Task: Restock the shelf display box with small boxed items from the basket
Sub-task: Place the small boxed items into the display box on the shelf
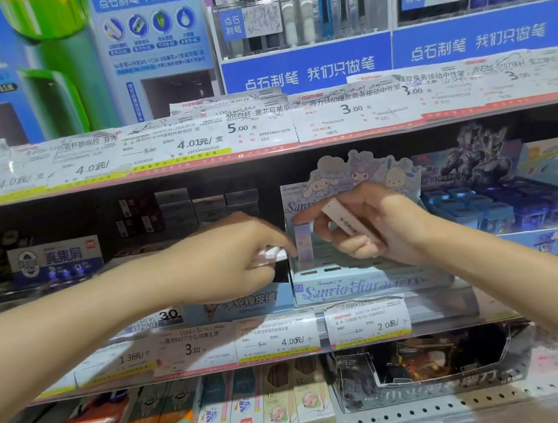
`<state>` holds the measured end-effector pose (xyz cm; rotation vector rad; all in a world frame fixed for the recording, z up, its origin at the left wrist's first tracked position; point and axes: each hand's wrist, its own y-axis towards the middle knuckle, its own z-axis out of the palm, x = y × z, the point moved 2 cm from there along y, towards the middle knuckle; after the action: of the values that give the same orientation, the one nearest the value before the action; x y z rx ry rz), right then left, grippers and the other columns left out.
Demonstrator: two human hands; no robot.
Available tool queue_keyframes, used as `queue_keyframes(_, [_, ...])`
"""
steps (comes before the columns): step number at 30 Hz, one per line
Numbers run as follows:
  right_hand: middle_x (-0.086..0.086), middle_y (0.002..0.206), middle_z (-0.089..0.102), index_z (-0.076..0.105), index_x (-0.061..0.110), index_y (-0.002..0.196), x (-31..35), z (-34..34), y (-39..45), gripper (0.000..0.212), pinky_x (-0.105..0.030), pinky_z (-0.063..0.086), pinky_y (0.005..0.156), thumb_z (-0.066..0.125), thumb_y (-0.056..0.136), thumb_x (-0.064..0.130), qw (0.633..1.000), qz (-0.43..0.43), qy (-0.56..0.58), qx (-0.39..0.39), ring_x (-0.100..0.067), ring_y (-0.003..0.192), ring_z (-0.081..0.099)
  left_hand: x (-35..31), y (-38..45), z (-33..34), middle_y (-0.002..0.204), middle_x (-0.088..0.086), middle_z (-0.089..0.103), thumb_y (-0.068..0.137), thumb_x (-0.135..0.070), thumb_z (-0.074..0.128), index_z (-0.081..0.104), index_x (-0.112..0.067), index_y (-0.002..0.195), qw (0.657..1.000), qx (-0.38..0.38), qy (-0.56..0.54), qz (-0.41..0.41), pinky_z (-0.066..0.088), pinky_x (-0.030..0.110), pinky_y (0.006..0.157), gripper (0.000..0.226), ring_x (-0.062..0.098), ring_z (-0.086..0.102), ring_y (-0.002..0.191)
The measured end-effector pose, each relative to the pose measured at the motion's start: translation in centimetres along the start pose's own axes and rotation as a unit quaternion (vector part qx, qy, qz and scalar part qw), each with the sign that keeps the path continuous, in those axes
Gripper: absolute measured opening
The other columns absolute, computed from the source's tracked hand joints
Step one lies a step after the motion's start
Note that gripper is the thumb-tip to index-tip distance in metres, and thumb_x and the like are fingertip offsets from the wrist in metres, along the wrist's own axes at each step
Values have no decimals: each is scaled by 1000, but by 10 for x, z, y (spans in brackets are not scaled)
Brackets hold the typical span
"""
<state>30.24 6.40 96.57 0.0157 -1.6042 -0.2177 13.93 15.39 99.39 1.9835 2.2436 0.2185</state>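
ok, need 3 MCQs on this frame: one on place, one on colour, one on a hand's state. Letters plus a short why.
1. Where does the pastel display box stand?
A. top shelf
B. middle shelf, right of a pale blue eraser box
C. bottom shelf

2. What colour is the banner under the pens on the shelf above?
A. blue
B. red
C. yellow

3. What is the right hand doing?
A. hanging open, holding nothing
B. flat on the shelf edge
C. holding a slim white box

Answers:
1 B, it sits on the middle shelf, beside the eraser box.
2 A, white characters on blue.
3 C, fingers curl round the white box above the display box; the left hand pinches small white boxes too.
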Motion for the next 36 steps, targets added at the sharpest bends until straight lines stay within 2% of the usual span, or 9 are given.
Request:
queue_keyframes(2, [-4,63,49,68,2,91,0,3,-5,48,-18,12,35,31,80,30,998,8,48,27,-8,41,25,0,0,1,73,-9,67,84,-17,56,67,-10,85,995,-85,-54,8,43,17,62,13,4,56,66])
queue_keyframes(6, [-2,56,52,58,0,82,2,13,-10,44,-24,11,43,21,92,21,999,22,26,22,-7,39,30,-6,4,-2,54,2,58,83,-36,64,61,-14,66,970,-132,-196,-66,35,25,51,28,7,42,48])
queue_keyframes(10, [-10,58,41,51,6,75,3,20,-14,24,-20,23,44,42,87,24,992,-25,-119,45,-12,48,30,-10,8,-1,54,3,64,82,-37,63,65,-7,69,892,-114,-415,-139,21,24,45,33,15,29,39])
queue_keyframes(15, [-4,59,44,67,13,96,15,28,-26,22,-13,28,46,53,86,28,958,-73,-272,44,-15,53,36,-9,7,2,34,-5,45,77,-39,68,65,-21,50,865,-37,-439,-240,17,26,47,32,11,26,38])
queue_keyframes(21, [-11,86,70,68,22,93,16,19,-18,27,-21,46,57,68,68,33,957,-96,-273,-27,-9,62,56,-1,6,7,44,1,35,67,-37,73,70,-13,80,840,-51,-469,-268,14,29,51,28,12,26,40])
queue_keyframes(25, [-3,80,66,63,18,87,17,5,-15,25,-13,53,60,70,71,0,971,-122,-160,-127,-5,64,64,1,4,2,50,8,49,62,-34,70,70,-5,72,855,-87,-462,-217,18,26,47,31,14,25,40])
queue_keyframes(31, [0,85,63,57,18,90,15,8,-9,30,-16,55,60,65,75,-6,966,-172,-39,-191,-7,71,64,-1,7,5,46,5,57,70,-25,74,72,-6,70,882,-99,-419,-191,21,28,49,19,17,28,42])
queue_keyframes(34, [-6,88,58,55,26,93,14,9,-6,37,-18,55,61,64,77,-5,957,-189,-84,-201,-15,72,62,4,11,6,76,24,66,70,-30,73,70,-4,79,931,-113,-290,-189,37,28,55,28,13,47,47])
queue_keyframes(36, [-9,88,57,53,31,89,14,7,-6,40,-19,55,61,64,77,-6,947,-205,-132,-208,-16,68,60,5,8,1,87,15,69,81,-20,63,67,-6,88,969,-130,-157,-139,49,26,65,15,7,60,66])
